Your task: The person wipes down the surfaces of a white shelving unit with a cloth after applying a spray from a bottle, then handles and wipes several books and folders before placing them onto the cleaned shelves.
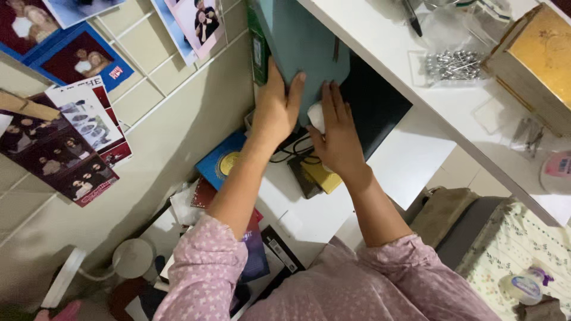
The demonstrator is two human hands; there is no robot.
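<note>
While we press the teal folder (pixel 303 41) at the upper middle of the frame, our left hand (pixel 278 107) lies flat and open on it. Our right hand (pixel 336 134) clasps a small white wad (pixel 316 116) against it. Below, books cover the white surface (pixel 410 160).

Both hands on folder (pixel 300 41) under shelf (pixel 392 47); pin box (pixel 452 65) on shelf; booklets (pixel 223 160) on desk below.
</note>
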